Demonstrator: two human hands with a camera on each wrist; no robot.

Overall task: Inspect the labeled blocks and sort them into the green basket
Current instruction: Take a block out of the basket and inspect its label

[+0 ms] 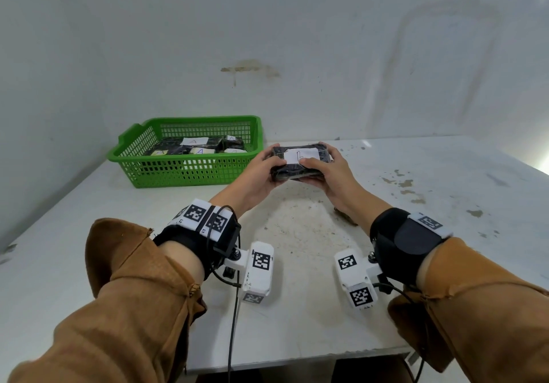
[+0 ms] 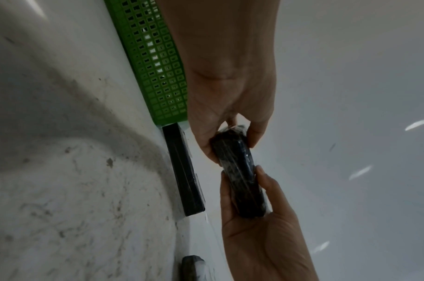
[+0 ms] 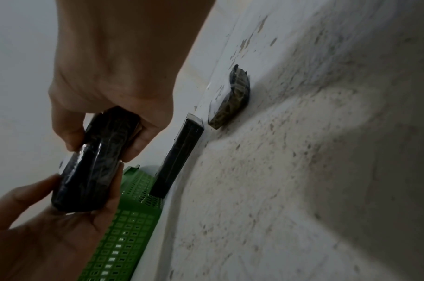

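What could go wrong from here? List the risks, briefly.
1. The held block is clear-wrapped and gripped only at its ends by the left hand and right hand; it could slip.
2. The right thumb partly covers its white label, so it might be misread.
3. The green basket already holds several blocks; another may land tilted.

Brown sleeves (image 1: 124, 308), black wrist straps (image 1: 190, 243) carrying white marker-tagged camera blocks (image 1: 258, 269) and black cables (image 1: 233, 323).

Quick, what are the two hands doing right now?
Left hand: grips the left end of the wrapped black block.
Right hand: grips its right end, thumb on the white label.
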